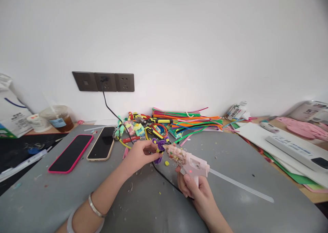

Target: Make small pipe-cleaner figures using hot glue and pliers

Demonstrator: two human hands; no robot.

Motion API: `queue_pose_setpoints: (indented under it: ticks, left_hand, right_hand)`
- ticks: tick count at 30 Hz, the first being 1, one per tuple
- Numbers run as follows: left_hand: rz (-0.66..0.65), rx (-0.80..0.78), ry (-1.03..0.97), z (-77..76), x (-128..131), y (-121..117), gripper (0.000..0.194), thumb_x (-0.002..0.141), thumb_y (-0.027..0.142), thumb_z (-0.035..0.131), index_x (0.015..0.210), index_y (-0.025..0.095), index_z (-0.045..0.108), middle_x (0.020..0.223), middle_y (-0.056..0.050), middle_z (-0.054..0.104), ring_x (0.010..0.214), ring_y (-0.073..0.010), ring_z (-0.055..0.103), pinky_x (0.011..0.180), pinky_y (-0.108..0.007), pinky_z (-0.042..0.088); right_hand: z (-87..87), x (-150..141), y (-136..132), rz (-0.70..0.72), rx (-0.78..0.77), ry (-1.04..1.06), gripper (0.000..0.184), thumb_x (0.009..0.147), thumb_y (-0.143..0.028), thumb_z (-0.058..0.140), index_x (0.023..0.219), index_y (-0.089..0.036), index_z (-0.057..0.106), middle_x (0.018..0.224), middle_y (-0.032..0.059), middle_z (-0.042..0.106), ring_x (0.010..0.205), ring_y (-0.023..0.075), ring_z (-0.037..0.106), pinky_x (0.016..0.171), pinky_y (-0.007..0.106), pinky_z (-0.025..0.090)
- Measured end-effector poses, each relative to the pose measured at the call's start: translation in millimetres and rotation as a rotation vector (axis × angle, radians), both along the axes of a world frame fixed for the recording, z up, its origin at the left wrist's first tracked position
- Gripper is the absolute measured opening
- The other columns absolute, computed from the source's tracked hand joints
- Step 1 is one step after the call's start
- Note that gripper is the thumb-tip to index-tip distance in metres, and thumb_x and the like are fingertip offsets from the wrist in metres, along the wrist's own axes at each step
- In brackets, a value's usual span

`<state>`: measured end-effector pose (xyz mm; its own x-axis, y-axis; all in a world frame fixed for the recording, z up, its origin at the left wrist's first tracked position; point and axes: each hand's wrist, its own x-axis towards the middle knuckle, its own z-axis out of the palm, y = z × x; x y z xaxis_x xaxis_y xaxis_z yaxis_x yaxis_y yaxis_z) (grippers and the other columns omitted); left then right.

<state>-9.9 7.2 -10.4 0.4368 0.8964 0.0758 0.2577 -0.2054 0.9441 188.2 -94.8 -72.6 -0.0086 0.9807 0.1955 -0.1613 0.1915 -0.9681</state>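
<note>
Left hand (pixel 143 153): reaches in from the lower left, back of the hand up, thumb and fingers pinching a fuzzy purple-and-yellow piece (pixel 161 144).
Purple-and-yellow piece: just below the frame's centre, right by the nozzle; whether they touch, I cannot tell.
Right hand (pixel 196 186): rises from the bottom edge, right of centre, fingers wrapped round the grip of a pink glue gun (pixel 191 163), nozzle leftward.
Tabletop (pixel 102 188): grey, scrap-strewn; colourful pipe cleaners (pixel 196 123) at centre right.
Wall (pixel 179 48): white, filling the upper frame, with dark sockets (pixel 124 82) left of centre.
</note>
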Motion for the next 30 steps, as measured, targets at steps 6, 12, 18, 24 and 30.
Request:
queue_pose_setpoints:
  ticks: [6, 12, 18, 24, 30]
  left_hand:
    - [-0.013, 0.027, 0.012, -0.5, -1, 0, 0.022, 0.075, 0.038, 0.075, 0.081, 0.017, 0.070, 0.081, -0.004, 0.074, 0.079, -0.0209, 0.070, 0.069, -0.028, 0.056]
    - [-0.009, 0.031, 0.023, -0.2, -1, 0, 0.023, 0.076, 0.038, 0.074, 0.082, 0.016, 0.070, 0.083, -0.006, 0.075, 0.080, -0.0218, 0.070, 0.070, -0.029, 0.057]
    - [-0.024, 0.020, 0.016, -0.3, -1, 0, 0.024, 0.077, 0.039, 0.074, 0.084, 0.017, 0.071, 0.088, -0.007, 0.077, 0.083, -0.0228, 0.071, 0.071, -0.029, 0.058]
    - [-0.027, 0.032, 0.017, -0.9, -2, 1, 0.022, 0.078, 0.036, 0.074, 0.087, 0.017, 0.072, 0.088, -0.006, 0.077, 0.084, -0.0222, 0.071, 0.071, -0.028, 0.057]
    - [-0.022, 0.031, 0.021, 0.8, -2, 1, 0.021, 0.078, 0.035, 0.073, 0.087, 0.016, 0.072, 0.089, -0.007, 0.076, 0.084, -0.0225, 0.072, 0.071, -0.028, 0.057]
  right_hand:
    - [2.8, -1, -1, 0.007, -0.002, -0.004, 0.038, 0.096, -0.053, 0.052, 0.095, -0.016, 0.060, 0.049, -0.0083, 0.034, 0.045, 0.0104, 0.029, 0.049, 0.028, 0.025]
    - [3.4, -1, 0, 0.010, -0.009, -0.016, 0.038, 0.096, -0.054, 0.052, 0.098, -0.016, 0.059, 0.050, -0.0084, 0.035, 0.046, 0.0102, 0.028, 0.049, 0.027, 0.024]
    - [2.8, -2, 0, -0.005, -0.025, -0.012, 0.038, 0.095, -0.054, 0.053, 0.096, -0.017, 0.059, 0.050, -0.0085, 0.034, 0.045, 0.0107, 0.028, 0.049, 0.027, 0.026]
    - [-2.7, -1, 0, -0.031, -0.022, 0.004, 0.035, 0.094, -0.052, 0.055, 0.089, -0.018, 0.058, 0.050, -0.0081, 0.035, 0.045, 0.0103, 0.028, 0.048, 0.027, 0.026]
    - [-6.7, -2, -4, -0.083, -0.051, -0.058, 0.038, 0.092, -0.053, 0.058, 0.096, -0.016, 0.062, 0.054, -0.0060, 0.040, 0.048, 0.0111, 0.034, 0.048, 0.026, 0.029]
